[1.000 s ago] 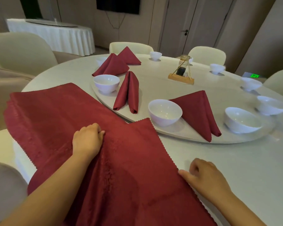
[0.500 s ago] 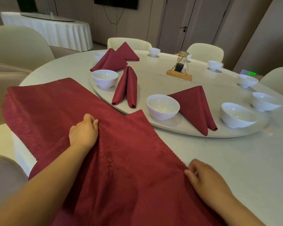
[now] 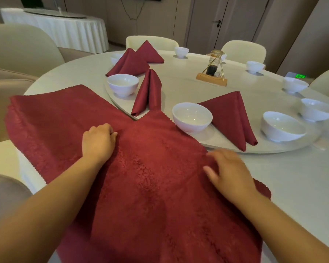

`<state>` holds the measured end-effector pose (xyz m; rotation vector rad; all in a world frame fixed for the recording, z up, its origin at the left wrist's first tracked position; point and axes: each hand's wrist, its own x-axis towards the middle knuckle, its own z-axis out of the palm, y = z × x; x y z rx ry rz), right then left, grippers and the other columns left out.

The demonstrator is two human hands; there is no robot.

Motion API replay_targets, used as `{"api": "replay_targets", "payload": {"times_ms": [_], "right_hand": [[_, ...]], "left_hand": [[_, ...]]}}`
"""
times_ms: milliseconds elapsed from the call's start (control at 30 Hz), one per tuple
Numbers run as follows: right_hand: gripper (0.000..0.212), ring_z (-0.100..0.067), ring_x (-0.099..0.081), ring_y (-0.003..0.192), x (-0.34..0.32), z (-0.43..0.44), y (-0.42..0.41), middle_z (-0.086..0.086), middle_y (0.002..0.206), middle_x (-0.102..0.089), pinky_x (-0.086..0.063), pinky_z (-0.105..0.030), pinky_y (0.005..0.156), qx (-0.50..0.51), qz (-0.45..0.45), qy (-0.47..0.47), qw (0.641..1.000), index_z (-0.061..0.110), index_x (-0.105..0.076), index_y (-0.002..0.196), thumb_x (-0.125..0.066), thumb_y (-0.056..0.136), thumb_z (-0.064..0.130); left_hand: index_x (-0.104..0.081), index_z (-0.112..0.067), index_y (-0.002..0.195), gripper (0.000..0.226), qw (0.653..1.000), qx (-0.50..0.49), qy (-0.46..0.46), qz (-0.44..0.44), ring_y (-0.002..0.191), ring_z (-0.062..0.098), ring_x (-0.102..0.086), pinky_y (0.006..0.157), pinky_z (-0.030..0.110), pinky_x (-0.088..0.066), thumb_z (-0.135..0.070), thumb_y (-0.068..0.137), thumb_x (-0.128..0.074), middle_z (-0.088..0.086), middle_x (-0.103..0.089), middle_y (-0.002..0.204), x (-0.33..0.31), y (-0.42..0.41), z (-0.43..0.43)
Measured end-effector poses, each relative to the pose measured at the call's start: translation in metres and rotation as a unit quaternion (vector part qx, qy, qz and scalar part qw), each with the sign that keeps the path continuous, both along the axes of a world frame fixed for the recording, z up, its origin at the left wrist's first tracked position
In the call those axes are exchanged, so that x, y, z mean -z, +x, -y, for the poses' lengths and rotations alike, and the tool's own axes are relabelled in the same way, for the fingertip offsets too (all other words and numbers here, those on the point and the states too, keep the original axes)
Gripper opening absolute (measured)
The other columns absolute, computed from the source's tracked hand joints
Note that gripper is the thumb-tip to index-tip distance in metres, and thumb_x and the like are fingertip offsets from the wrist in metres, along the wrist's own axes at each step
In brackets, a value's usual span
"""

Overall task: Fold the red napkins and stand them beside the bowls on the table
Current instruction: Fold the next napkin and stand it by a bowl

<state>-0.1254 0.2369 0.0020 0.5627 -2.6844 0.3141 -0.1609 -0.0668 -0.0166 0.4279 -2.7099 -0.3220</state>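
Observation:
A large unfolded red napkin (image 3: 150, 177) lies spread over the near table edge, its far corner reaching the turntable (image 3: 273, 149). My left hand (image 3: 98, 143) sits on the napkin's middle left with curled fingers bunching the cloth. Along the napkin's right edge my right hand (image 3: 230, 171) rests with fingers stretched out. Folded red napkins stand beside white bowls: one napkin (image 3: 146, 93) by the left bowl (image 3: 123, 84), another (image 3: 230, 116) by the nearest bowl (image 3: 192, 116). Two more folded napkins (image 3: 129, 63) stand further back. A bowl (image 3: 283, 126) at the right has no napkin beside it.
Several more white bowls ring the far and right side of the turntable. A small bottle in a wire stand (image 3: 212, 71) sits at the table's centre. Cream chairs (image 3: 17, 46) surround the table. A second draped table (image 3: 65, 25) stands at the back left.
My right hand has moved from the bare table at the napkin's edge up and left onto the cloth. The napkin's far corner now lies closer to the nearest bowl.

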Motion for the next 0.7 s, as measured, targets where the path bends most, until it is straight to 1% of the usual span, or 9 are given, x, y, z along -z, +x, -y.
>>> {"api": "replay_targets", "payload": {"times_ms": [67,100,167,200,300,333,400,567,700], "right_hand": [[0.05,-0.026,-0.06,0.109,0.007,0.008,0.026,-0.007,0.116,-0.063,-0.04,-0.035,0.095,-0.1,0.056,0.017,0.993,0.014,-0.064,0.108,-0.046,0.076,0.048],[0.066,-0.017,-0.041,0.128,0.007,0.013,0.036,0.0,0.136,-0.047,-0.02,-0.026,0.106,-0.131,0.123,0.029,0.983,0.019,-0.056,0.122,-0.037,0.076,0.062],[0.1,0.003,0.007,0.132,0.01,0.014,0.052,0.02,0.144,-0.001,0.015,-0.009,0.1,-0.134,0.232,0.053,0.962,0.031,-0.027,0.141,-0.011,0.059,0.087],[0.109,0.006,0.017,0.128,0.015,0.012,0.055,0.024,0.139,0.011,0.022,-0.006,0.095,-0.123,0.248,0.064,0.959,0.035,-0.017,0.143,0.005,0.051,0.088],[0.12,0.007,0.021,0.129,0.027,0.009,0.053,0.025,0.137,0.017,0.026,-0.008,0.095,-0.108,0.223,0.08,0.966,0.037,-0.011,0.144,0.028,0.041,0.086],[0.121,0.007,0.021,0.128,0.028,0.009,0.052,0.024,0.138,0.017,0.026,-0.008,0.094,-0.106,0.219,0.088,0.966,0.037,-0.01,0.144,0.03,0.04,0.085],[0.124,0.009,0.019,0.126,0.027,0.01,0.049,0.024,0.143,0.012,0.026,-0.008,0.094,-0.105,0.213,0.087,0.968,0.037,-0.011,0.144,0.032,0.038,0.085],[0.13,-0.001,0.001,0.14,0.021,0.01,0.035,0.012,0.154,-0.006,0.011,-0.015,0.104,-0.099,0.226,0.08,0.966,0.033,-0.019,0.144,0.022,0.034,0.091],[0.089,-0.007,-0.007,0.141,0.018,0.009,0.032,0.008,0.153,-0.014,0.003,-0.016,0.106,-0.11,0.218,0.045,0.969,0.029,-0.027,0.142,-0.015,0.067,0.075]], "left_hand": [[-0.061,0.0,0.098,0.022,0.999,0.017,-0.014,-0.027,0.099,0.038,-0.051,0.085,0.042,-0.031,-0.02,0.091,-0.054,0.021,-0.06,0.101,-0.001,0.001,0.0],[-0.063,0.0,0.099,0.021,0.998,0.031,-0.006,-0.049,0.099,0.039,-0.052,0.087,0.043,-0.031,-0.018,0.089,-0.058,0.021,-0.06,0.103,-0.002,0.003,-0.002],[-0.065,0.0,0.101,0.023,0.994,0.075,0.009,-0.08,0.1,0.04,-0.054,0.089,0.044,-0.034,-0.017,0.086,-0.061,0.021,-0.061,0.106,-0.006,0.015,-0.005],[-0.065,-0.001,0.102,0.025,0.99,0.115,0.016,-0.085,0.1,0.039,-0.057,0.09,0.043,-0.037,-0.019,0.086,-0.058,0.019,-0.062,0.106,-0.008,0.025,-0.006],[-0.069,-0.02,0.098,0.038,0.95,0.276,0.137,-0.053,0.1,0.013,-0.06,0.092,0.016,-0.036,-0.038,0.081,-0.04,-0.022,-0.065,0.098,-0.013,0.081,-0.011],[-0.063,-0.026,0.103,0.038,0.937,0.312,0.15,-0.047,0.099,-0.004,-0.055,0.091,0.004,-0.031,-0.046,0.081,-0.037,-0.038,-0.059,0.096,-0.012,0.101,-0.015],[-0.048,-0.036,0.114,0.044,0.928,0.339,0.149,-0.041,0.107,-0.025,-0.039,0.096,-0.002,-0.021,-0.065,0.085,-0.034,-0.055,-0.041,0.108,-0.002,0.138,-0.022],[-0.045,-0.037,0.123,0.054,0.925,0.369,0.08,-0.039,0.128,-0.01,-0.031,0.106,0.014,-0.016,-0.072,0.083,-0.034,-0.027,-0.045,0.128,0.027,0.185,-0.046],[-0.048,-0.037,0.117,0.056,0.924,0.378,0.039,-0.025,0.12,0.003,-0.042,0.105,0.021,-0.016,-0.076,0.081,-0.031,-0.009,-0.058,0.122,0.038,0.187,-0.064]]}}
